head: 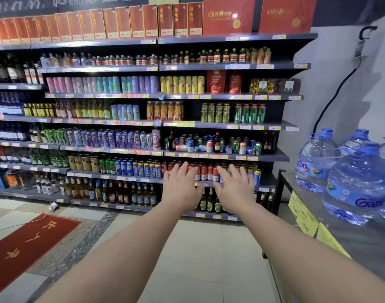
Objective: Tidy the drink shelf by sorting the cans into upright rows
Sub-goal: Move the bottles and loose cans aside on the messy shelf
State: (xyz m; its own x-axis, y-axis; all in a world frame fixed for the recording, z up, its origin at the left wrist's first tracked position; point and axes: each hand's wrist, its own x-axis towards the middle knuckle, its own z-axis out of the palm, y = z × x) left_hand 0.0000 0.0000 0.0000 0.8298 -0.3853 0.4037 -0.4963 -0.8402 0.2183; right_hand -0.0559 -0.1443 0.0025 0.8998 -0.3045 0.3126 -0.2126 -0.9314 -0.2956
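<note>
1. The left hand [181, 187] is stretched out ahead on a bare forearm, palm away, fingers straight and spread, holding nothing.
2. The right hand [234, 189] is raised beside it in the same way, fingers splayed and empty; the two hands are near each other but apart.
3. Both hands appear in front of a row of upright red and white drink cans [203, 172] on a grey metal shelf; whether they touch anything cannot be told.
4. One shelf above, the jumbled small drink cans [211, 146] in red, blue, green and white sit on the grey shelf board with yellow price tags [272, 157]: several lie on their sides near the front edge, others stand, with a few dark glass bottles [216, 141] among them.
5. To the right, large clear plastic water jugs with blue caps [353, 189] stand on a grey metal table [340, 235].
6. On the tiled floor to the left lies a red mat with gold characters [27, 248].
</note>
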